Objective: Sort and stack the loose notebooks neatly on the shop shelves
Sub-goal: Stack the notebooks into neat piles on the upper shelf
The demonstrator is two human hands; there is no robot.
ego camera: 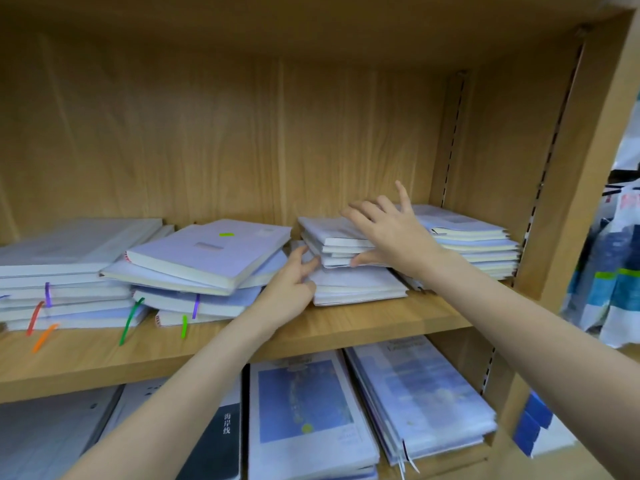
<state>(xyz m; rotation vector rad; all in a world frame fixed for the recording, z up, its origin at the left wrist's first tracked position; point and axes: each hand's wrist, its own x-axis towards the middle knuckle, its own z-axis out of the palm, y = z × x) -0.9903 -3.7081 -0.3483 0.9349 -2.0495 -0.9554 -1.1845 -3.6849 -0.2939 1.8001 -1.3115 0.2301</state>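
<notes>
The small pile of notebooks (337, 242) sat on the wooden shelf (363, 323), right of centre, resting on a broader pair of notebooks (360, 289) beneath it. The right hand (388, 230) lay over the pile's top cover with fingers spread toward the back, its thumb hooked under the lowest book at the front edge, so it held the pile between thumb and palm. The left hand (294, 282) reached in from the left, fingers loosely curled against the pile's near left corner; whether it truly pinched a cover could not be told.

These looked like thin, soft-covered books wrapped in clear film, so probably light but slippery against each other and apt to fan out if lifted by one edge. A hold with thumb below and palm above, steadied by the second hand at the side, seemed the safest way to keep them square.

Just to the right stood another stack (474, 244), touching or nearly touching the right wrist. To the left, a crooked heap (207, 265) leaned with its top book tilted, and beyond it a flatter pile (69, 271); coloured ribbons (130, 320) trailed over the shelf's front. The crooked heap crowded the left hand and would likely need squaring. On the lower shelf lay blue-covered books (304, 410) and a dark book (218, 441).
</notes>
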